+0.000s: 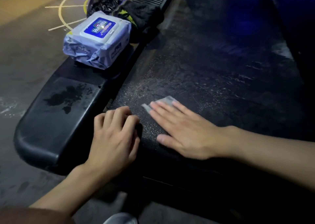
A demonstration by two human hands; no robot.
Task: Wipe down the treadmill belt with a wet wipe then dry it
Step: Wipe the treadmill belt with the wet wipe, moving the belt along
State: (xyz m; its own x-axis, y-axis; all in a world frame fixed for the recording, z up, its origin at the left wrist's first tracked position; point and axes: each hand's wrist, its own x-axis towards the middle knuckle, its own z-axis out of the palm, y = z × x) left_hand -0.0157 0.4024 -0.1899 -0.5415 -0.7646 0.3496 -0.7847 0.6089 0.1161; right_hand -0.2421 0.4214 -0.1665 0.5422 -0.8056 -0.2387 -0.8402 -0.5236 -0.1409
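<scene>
A single wide-angle camera, worn on the person's head, looks forward and steeply down over the near end of the treadmill belt [213,80]. It sits close. The belt runs away toward the top right of the view, and the floor [25,53] fills the left side.

— Any writing to read here?
— Only on the pack of wipes [98,41], lying on the treadmill's left side rail [59,121], toward the far end. Its blue lid label [100,28] carries a brand name in big white letters, turned away from us. It seems to begin "Hui"; the rest is blurred.
— Anything else?
— Small dark print on the pack's near side, too small to make out.
</scene>
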